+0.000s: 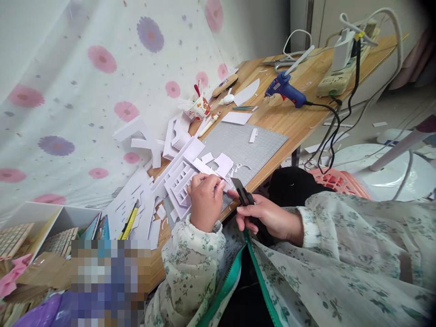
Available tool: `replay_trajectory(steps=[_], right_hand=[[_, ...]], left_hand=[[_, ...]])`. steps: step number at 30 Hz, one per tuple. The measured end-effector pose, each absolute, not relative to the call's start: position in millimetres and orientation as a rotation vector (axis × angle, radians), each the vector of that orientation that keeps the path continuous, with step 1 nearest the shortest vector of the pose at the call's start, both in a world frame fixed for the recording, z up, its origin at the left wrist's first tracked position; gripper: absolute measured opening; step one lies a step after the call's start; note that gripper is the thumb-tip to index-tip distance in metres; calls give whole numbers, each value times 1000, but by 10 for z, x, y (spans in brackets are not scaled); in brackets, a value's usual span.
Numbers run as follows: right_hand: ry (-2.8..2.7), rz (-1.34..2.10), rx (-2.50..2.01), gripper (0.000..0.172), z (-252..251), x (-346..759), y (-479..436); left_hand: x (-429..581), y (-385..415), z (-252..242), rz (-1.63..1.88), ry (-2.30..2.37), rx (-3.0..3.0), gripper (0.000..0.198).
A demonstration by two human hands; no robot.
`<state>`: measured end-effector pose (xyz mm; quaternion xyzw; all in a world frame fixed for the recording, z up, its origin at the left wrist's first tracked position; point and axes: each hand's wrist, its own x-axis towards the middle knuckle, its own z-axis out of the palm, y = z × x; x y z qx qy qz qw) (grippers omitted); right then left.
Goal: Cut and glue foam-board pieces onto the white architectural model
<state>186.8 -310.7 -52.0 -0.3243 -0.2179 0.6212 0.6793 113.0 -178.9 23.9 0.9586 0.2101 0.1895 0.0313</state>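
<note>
The right hand point(267, 215) grips a black utility knife point(244, 195); the left hand point(206, 200) curls beside white board pieces point(224, 164) on the worktop point(309, 75), its grasp I cannot tell. Trimming seems in hand; the next move calls for careful blade placement.

A black cutter point(245, 195) is gripped in the right hand point(267, 215), blade point(238, 184) toward eleven o'clock. A slatted white piece point(182, 179) is partly covered by the left hand point(206, 200); from there, a paper cup point(200, 109) is seen at twelve o'clock, a blue glue gun point(286, 88) at one.
</note>
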Motion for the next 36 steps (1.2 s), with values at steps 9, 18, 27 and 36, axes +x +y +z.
replay_trajectory(steps=[9,18,27,36], right_hand=[[-475,1359,-767,75,-478,1908,-3186],[-572,1205,-865,61,-412,1971,-3150],[-698,1192,-837,60,-339,2050,-3071],[-706,1189,-920,69,-261,2093,-3079]], left_hand=[[1133,-1796,247,539,715,2957,12],[1137,-1789,263,541,671,2950,13],[1084,-1732,270,632,536,2903,9],[941,-1698,221,836,288,2803,13]])
